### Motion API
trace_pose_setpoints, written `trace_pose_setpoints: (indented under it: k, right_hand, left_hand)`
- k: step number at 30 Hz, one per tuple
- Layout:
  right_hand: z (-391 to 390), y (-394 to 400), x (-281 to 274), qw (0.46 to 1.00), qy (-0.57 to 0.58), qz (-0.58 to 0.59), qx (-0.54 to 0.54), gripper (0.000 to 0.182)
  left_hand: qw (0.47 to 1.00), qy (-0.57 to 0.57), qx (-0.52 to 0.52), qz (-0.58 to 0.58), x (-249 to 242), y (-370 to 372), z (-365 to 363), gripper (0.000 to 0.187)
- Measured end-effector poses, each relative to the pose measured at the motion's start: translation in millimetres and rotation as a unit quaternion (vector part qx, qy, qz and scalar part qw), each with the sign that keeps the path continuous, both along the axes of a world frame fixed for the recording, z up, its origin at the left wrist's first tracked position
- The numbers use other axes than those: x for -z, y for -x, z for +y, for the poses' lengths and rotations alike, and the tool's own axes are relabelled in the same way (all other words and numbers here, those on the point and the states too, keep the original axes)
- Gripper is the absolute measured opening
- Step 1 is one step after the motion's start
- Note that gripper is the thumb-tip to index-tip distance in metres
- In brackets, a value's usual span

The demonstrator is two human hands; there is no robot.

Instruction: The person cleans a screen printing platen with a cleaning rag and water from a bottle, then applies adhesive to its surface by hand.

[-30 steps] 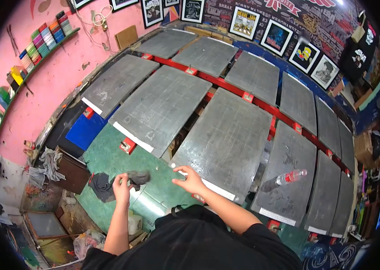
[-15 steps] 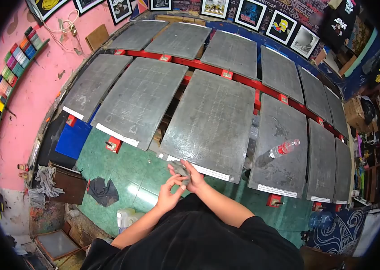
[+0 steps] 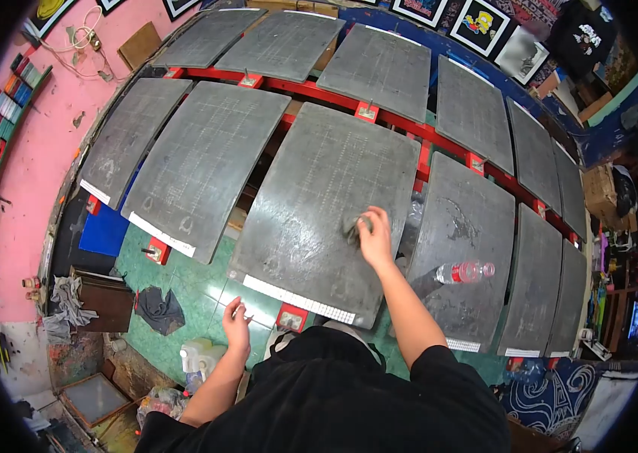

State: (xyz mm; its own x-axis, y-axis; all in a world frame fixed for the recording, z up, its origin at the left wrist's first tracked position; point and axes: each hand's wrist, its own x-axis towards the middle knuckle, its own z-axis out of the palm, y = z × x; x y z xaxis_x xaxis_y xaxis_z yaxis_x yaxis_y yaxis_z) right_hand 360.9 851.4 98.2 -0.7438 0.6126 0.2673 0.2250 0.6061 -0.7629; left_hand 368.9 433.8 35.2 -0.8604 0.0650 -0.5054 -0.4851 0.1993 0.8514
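My right hand [image 3: 376, 235] is closed around a small crumpled grey cloth [image 3: 350, 229], pressed to the right side of the middle grey board [image 3: 311, 189]. That board's surface shines wet in places, with faint grid marks and a white ruler strip [image 3: 296, 299] along its near edge. My left hand [image 3: 236, 326] hangs in the air in front of the board, fingers loosely curled and apart, holding nothing. On the neighbouring right board lies a clear plastic bottle [image 3: 466, 272] with a red label, its surface around it patchy and wet.
Several more grey boards [image 3: 202, 162] stand in two rows on a red metal frame [image 3: 319, 92]. A dark cloth [image 3: 159, 309] lies on the green floor, with a whitish jug [image 3: 202, 355] nearer me. Framed pictures [image 3: 479, 26] hang on the far wall.
My hands have come apart. The right one has moved forward and right onto the middle board with the grey cloth; the left has drawn back to the left, without it. The view has shifted.
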Motion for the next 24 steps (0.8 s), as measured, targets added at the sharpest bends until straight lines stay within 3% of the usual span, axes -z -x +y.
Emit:
trace_pose_setpoints:
  k: [1,2,3,4,5,8,11,14,16,18,20,23,24]
  right_hand:
    - [14.4,3.8,-1.9,0.993,0.115,0.004,0.019,0.024]
    - [20.7,6.0,3.3,0.992,0.121,0.004,0.019,0.024]
    - [26.0,5.8,11.7,0.997,0.048,-0.056,-0.017,0.026]
    - [28.7,6.7,8.7,0.992,-0.027,-0.116,-0.052,0.027]
    - [24.6,5.5,7.4,0.959,-0.119,-0.249,-0.069,0.038]
    - [40.7,12.0,34.2,0.961,-0.143,-0.19,-0.14,0.046]
    - [59.8,20.9,24.0,0.965,-0.165,-0.133,-0.157,0.037]
    - [82.8,32.7,45.2,0.949,-0.183,-0.084,-0.242,0.03]
    - [96.1,43.0,53.4,0.939,-0.165,-0.079,-0.291,0.028]
    - [119.0,56.2,57.2,0.988,0.015,0.014,-0.156,0.026]
    - [159.0,83.8,45.2,0.987,0.014,0.127,0.1,0.025]
    - [235.7,103.9,66.8,0.983,-0.037,0.106,0.147,0.029]
    - [240.5,108.2,73.6,0.985,-0.107,0.037,0.129,0.03]
  left_hand:
    - [0.99,-0.024,-0.118,-0.067,2.8,2.9,5.9,0.041]
    - [0.962,-0.048,-0.235,-0.131,5.6,5.8,10.7,0.044]
    - [0.952,-0.045,-0.245,-0.18,31.9,8.9,3.4,0.056]
    - [0.952,-0.041,-0.246,-0.178,35.4,16.0,8.5,0.056]
    - [0.934,-0.058,-0.276,-0.219,39.2,20.9,13.2,0.058]
    - [0.903,-0.099,-0.313,-0.276,62.4,38.3,21.1,0.065]
    - [0.882,-0.127,-0.362,-0.274,67.4,70.4,45.3,0.066]
    - [0.904,-0.156,-0.314,-0.245,65.9,91.3,71.3,0.067]
    - [0.894,-0.272,-0.335,-0.12,63.1,96.8,88.0,0.067]
    - [0.884,-0.262,-0.37,-0.119,54.4,97.1,97.5,0.069]
    - [0.882,-0.245,-0.383,-0.126,50.7,97.6,101.1,0.069]
    - [0.883,-0.209,-0.405,-0.117,56.8,101.0,98.2,0.067]
    - [0.883,-0.18,-0.416,-0.122,57.3,100.7,98.2,0.065]
